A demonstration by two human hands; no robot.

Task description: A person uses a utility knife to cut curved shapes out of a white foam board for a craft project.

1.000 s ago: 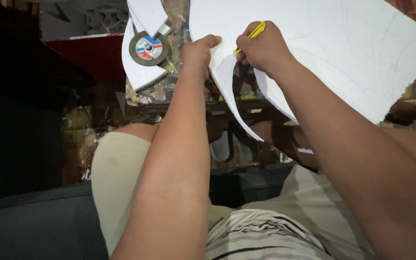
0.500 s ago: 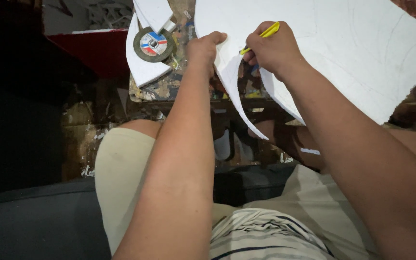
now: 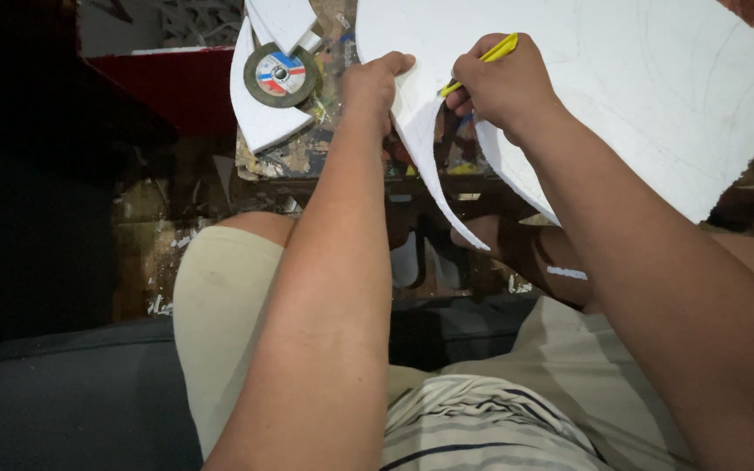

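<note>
A large white sheet [image 3: 639, 78] with faint drawn curves lies over a paint-stained work table. My left hand [image 3: 375, 80] grips the curved strip of the sheet beside a cut slot. My right hand [image 3: 503, 83] is closed around a yellow-handled cutter [image 3: 489, 58], whose tip sits in the slot between strip and main sheet. The strip curves down to a point [image 3: 473, 237] over my knees.
A round grinding disc [image 3: 280, 74] with a red, white and blue label lies on white offcuts [image 3: 259, 122] at the table's left. A red panel [image 3: 176, 83] stands further left. My knees in beige shorts [image 3: 220, 296] are below; a dark seat [image 3: 63, 401] is lower left.
The view has shifted slightly, so the hands and sheet sit a little further right in the frame. Both hands keep the same grip on strip and cutter.
</note>
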